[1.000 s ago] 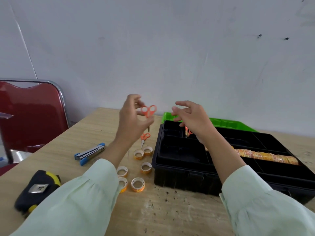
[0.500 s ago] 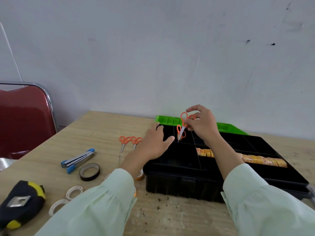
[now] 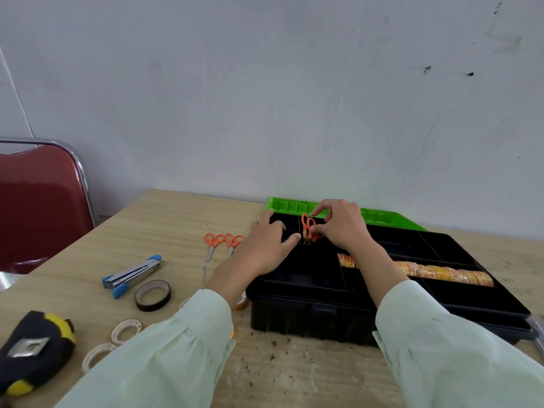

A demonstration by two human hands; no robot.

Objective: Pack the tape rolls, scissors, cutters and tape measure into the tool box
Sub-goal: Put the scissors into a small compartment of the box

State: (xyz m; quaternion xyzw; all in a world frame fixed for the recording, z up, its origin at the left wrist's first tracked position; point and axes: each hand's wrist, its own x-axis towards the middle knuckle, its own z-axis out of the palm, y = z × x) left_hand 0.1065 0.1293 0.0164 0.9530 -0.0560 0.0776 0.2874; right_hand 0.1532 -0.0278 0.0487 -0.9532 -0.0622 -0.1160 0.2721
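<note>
The open black tool box (image 3: 306,319) sits on the table at centre right, with a row of orange-printed tape rolls (image 3: 441,272) in one long compartment. My right hand (image 3: 341,228) pinches a small pair of orange scissors (image 3: 307,226) upright in a back-left compartment, beside another orange pair there. My left hand (image 3: 265,248) rests flat on the box's left rim. Two more orange scissors (image 3: 222,242) lie on the table left of the box. A dark tape roll (image 3: 153,295), white tape rings (image 3: 126,330) and a black-yellow tape measure (image 3: 32,346) lie at the left.
A blue-and-silver stapler-like tool (image 3: 132,275) lies left of the dark tape roll. The green lid (image 3: 382,216) lies open behind the box. A red chair (image 3: 38,207) stands at the table's left edge. A wall is close behind. My sleeves hide some tape rolls near the box.
My right hand has lowered the orange scissors from above the box into the back-left compartment. My left hand has stayed on the box's left rim.
</note>
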